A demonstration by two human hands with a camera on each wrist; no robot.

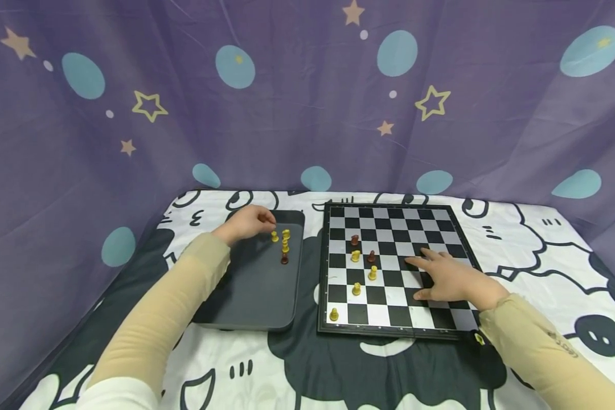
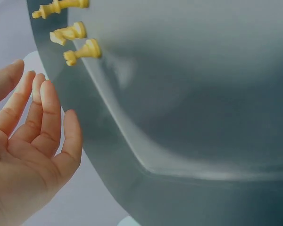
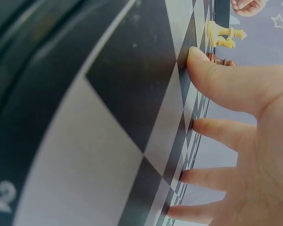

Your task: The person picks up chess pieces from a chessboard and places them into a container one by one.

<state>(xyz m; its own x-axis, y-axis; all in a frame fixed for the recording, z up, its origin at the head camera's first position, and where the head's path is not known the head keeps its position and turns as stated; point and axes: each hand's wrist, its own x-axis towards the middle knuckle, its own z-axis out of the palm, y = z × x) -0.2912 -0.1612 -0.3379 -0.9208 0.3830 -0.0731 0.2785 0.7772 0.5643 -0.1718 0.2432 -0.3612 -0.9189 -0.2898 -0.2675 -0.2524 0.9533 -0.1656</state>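
Note:
My left hand [image 1: 247, 222] hovers over the far left part of a dark grey tray [image 1: 251, 307], its fingers loosely bent and holding nothing. Just right of the fingertips stand a small yellow chess piece [image 1: 274, 236], a yellow knight [image 1: 286, 234], a taller yellow piece [image 1: 285, 246] and a dark red piece [image 1: 284, 258]. The left wrist view shows the palm [image 2: 28, 165] bare beside the yellow pieces. On the right half of the chessboard [image 1: 394, 296], my right hand [image 1: 451, 277] rests with spread fingers, its fingertips at the squares. No piece is under its fingers [image 3: 217, 176].
Left of the right hand, the board bears a red knight [image 1: 355, 240], a yellow knight [image 1: 356, 255], a red pawn [image 1: 371, 257] and several yellow pieces, one in the near left corner [image 1: 334, 314]. A cartoon-print cloth [image 1: 246, 364] covers the table; a purple curtain [image 1: 287, 131] hangs behind.

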